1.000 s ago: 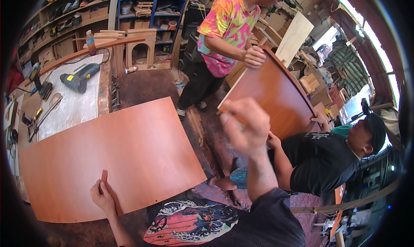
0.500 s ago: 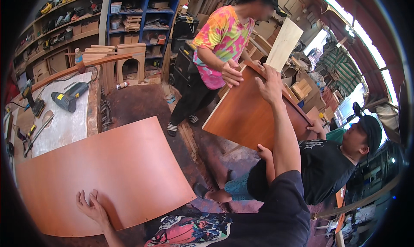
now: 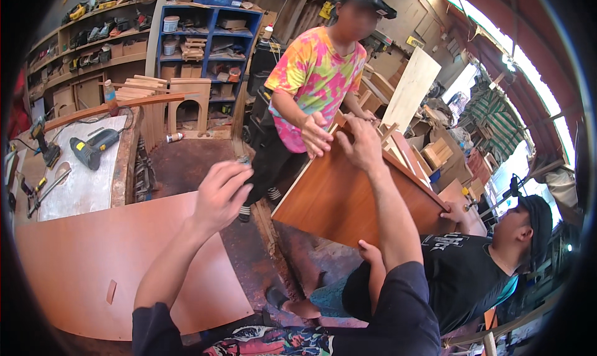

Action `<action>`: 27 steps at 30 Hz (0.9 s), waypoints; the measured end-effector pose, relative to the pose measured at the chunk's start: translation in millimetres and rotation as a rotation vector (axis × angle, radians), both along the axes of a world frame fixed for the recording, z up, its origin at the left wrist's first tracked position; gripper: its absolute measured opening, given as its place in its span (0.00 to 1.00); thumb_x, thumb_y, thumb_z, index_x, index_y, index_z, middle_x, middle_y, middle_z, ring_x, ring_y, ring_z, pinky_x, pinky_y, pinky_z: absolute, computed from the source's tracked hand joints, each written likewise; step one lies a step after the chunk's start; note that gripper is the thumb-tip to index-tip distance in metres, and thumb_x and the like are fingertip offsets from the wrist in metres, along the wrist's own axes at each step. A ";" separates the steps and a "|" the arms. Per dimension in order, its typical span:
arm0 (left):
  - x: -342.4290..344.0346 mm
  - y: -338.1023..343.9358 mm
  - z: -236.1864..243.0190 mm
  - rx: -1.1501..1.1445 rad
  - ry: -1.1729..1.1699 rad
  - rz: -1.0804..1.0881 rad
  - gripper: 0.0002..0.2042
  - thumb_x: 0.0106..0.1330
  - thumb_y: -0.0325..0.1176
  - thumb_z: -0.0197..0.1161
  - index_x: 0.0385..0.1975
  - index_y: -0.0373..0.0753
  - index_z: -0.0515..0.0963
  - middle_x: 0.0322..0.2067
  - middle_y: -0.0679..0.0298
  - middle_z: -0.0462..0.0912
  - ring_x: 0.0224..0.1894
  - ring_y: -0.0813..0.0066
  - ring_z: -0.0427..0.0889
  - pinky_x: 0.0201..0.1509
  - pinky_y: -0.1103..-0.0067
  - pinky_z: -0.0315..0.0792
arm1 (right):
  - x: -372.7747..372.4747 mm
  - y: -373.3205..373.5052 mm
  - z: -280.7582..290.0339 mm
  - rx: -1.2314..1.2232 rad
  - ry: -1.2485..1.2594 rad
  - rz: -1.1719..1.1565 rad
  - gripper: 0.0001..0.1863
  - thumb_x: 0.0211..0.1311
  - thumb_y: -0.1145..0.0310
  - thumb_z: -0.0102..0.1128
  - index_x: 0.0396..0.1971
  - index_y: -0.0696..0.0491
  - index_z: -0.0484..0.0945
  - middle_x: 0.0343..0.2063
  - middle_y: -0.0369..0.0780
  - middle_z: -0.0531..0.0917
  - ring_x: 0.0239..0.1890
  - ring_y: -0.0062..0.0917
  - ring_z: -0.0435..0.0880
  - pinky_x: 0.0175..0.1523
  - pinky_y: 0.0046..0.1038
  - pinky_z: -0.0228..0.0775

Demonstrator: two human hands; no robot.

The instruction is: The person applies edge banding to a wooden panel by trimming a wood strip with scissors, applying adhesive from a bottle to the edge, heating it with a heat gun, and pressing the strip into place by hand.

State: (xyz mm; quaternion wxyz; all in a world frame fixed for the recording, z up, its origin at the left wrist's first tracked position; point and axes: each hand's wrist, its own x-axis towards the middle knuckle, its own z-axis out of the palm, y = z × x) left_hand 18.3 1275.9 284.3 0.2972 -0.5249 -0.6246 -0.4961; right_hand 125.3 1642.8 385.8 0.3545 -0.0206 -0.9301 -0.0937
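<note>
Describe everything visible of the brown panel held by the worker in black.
The brown panel looks like smooth wood, broad and flat, with a pale left edge and a raised strip along its upper right side. It is held tilted, near a worker in tie-dye. The wearer's right hand appears to touch its top; the worker in black grips its right end and lower edge.

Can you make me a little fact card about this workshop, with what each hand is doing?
Left hand: raised, fingers loosely curled, holding nothing visible
Right hand: at the upper edge of a reddish-brown wooden panel, seemingly touching it
Lower left: flat orange-brown board with a small brown wooden strip on it
Helpers: person in a pink-and-yellow shirt beside the panel; person in a black shirt with hands on it
Pale-topped workbench: black-and-yellow drill, grey power tool
Background: blue shelf unit
</note>
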 end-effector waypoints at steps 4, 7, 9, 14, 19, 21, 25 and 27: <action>-37.6 94.5 24.0 0.035 0.053 -0.130 0.18 0.60 0.22 0.72 0.51 0.34 0.81 0.51 0.54 0.84 0.54 0.52 0.82 0.57 0.65 0.78 | 1.1 -7.5 -11.7 0.083 0.114 0.030 0.27 0.61 0.63 0.75 0.57 0.56 0.77 0.39 0.43 0.84 0.42 0.39 0.83 0.48 0.39 0.75; -66.4 158.0 38.8 0.031 0.089 -0.207 0.18 0.63 0.25 0.68 0.54 0.34 0.80 0.52 0.54 0.84 0.54 0.52 0.82 0.57 0.65 0.79 | 1.4 -15.3 -12.1 0.095 0.173 0.037 0.26 0.60 0.66 0.76 0.56 0.56 0.77 0.36 0.41 0.83 0.37 0.37 0.82 0.44 0.38 0.75; -81.7 193.2 46.5 0.015 0.112 -0.232 0.18 0.63 0.26 0.67 0.55 0.34 0.80 0.52 0.54 0.84 0.54 0.53 0.82 0.57 0.66 0.79 | -2.6 -14.2 -13.2 0.093 0.176 0.033 0.26 0.59 0.65 0.76 0.56 0.54 0.78 0.37 0.41 0.83 0.39 0.37 0.82 0.45 0.39 0.75; -83.3 242.9 54.9 -0.103 0.272 -0.436 0.19 0.62 0.28 0.66 0.55 0.39 0.81 0.53 0.58 0.85 0.56 0.58 0.82 0.57 0.67 0.80 | 8.5 -17.4 -16.2 0.173 0.193 0.071 0.24 0.56 0.70 0.78 0.53 0.54 0.80 0.40 0.43 0.85 0.39 0.37 0.84 0.43 0.36 0.77; -79.6 251.1 60.1 0.007 0.413 -0.468 0.21 0.56 0.29 0.66 0.53 0.41 0.82 0.49 0.63 0.87 0.50 0.61 0.86 0.52 0.68 0.82 | 16.4 -23.1 -12.4 0.178 0.199 0.101 0.25 0.55 0.72 0.78 0.53 0.54 0.80 0.40 0.44 0.85 0.33 0.34 0.83 0.37 0.33 0.76; -75.6 247.8 62.3 0.012 0.403 -0.471 0.20 0.58 0.29 0.65 0.53 0.41 0.82 0.47 0.65 0.88 0.49 0.61 0.86 0.52 0.69 0.82 | 19.3 -21.9 -11.5 0.195 0.210 0.110 0.23 0.56 0.73 0.77 0.52 0.55 0.80 0.39 0.44 0.86 0.30 0.33 0.82 0.35 0.32 0.75; -74.3 252.8 64.3 0.054 0.422 -0.448 0.18 0.59 0.30 0.64 0.51 0.43 0.82 0.45 0.67 0.88 0.48 0.64 0.86 0.51 0.70 0.81 | 19.2 -23.5 -6.1 0.200 0.222 0.108 0.22 0.57 0.72 0.76 0.51 0.56 0.80 0.39 0.45 0.86 0.30 0.33 0.82 0.35 0.32 0.75; -77.0 253.9 63.5 0.021 0.423 -0.447 0.19 0.58 0.31 0.65 0.52 0.43 0.83 0.47 0.67 0.88 0.49 0.65 0.85 0.52 0.70 0.80 | 16.4 -21.4 -6.1 0.239 0.246 0.144 0.20 0.59 0.71 0.75 0.50 0.57 0.80 0.39 0.45 0.86 0.29 0.33 0.81 0.34 0.32 0.75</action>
